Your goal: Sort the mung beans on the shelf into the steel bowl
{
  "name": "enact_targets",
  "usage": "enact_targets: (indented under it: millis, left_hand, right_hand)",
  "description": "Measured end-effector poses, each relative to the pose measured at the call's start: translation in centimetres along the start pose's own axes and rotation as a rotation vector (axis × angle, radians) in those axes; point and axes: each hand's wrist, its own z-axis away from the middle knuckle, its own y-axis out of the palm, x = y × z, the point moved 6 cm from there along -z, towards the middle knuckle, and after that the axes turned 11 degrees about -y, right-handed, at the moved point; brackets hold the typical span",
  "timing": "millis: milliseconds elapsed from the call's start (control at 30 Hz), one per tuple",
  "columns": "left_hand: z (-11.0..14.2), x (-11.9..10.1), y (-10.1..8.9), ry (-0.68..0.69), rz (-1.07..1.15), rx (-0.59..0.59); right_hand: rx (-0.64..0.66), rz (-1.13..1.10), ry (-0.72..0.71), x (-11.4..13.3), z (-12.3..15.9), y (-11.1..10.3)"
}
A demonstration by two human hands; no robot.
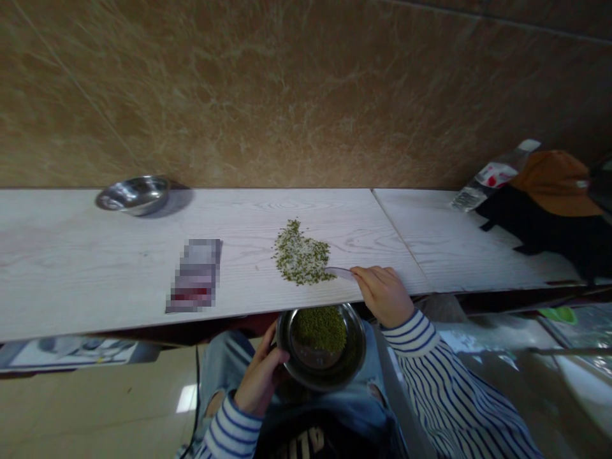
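Brown marbled tile [287, 95] backs a pale wood-grain counter [248, 248] bearing a loose pile of green and white grains [303, 258]. Left hand [262, 373] grips a steel bowl [356, 347], part-filled with green grains [322, 326], below the counter edge; thumb over rim, other fingers partly hidden. Right hand [386, 294] pinches a thin implement [340, 273] at the pile's edge. Judged by appearance, the bowl is light, stiff and smooth, best held at its rim; the grains are hard and easily scattered. Bottle label [497, 174]: red and white, illegible. Lettering [306, 444] at the lap: not reliably readable.
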Motion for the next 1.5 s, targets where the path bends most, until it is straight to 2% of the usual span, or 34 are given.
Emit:
enact_targets:
  millis: [300,467,633,833,1033,1500]
  left_hand:
    - [0.1,0.2,0.1,-0.006,0.024,0.010]
    - [0.5,-0.3,0.3,0.001,0.012,0.015]
    - [0.7,-0.4,0.4,-0.012,0.012,0.039]
    - [0.6,0.0,0.3,0.002,0.020,0.054]
    - [0.6,0.1,0.3,0.001,0.009,0.038]
    - [0.8,-0.2,0.7,-0.006,0.015,0.056]
  right_hand:
    - [-0.032,-0.001,0.002,0.2,0.5,-0.4]
    - [0.007,-0.027,-0.036,1.2,0.9,-0.1]
    - [-0.004,-0.046,-0.041,1.9,1.5,-0.9]
    - [-0.097,0.096,0.062,-0.4,1.9,-1.5]
    - [-0.052,0.182,0.097,-1.8,1.4,-0.5]
    - [-0.007,0.017,0.079,1.3,2.5,-0.4]
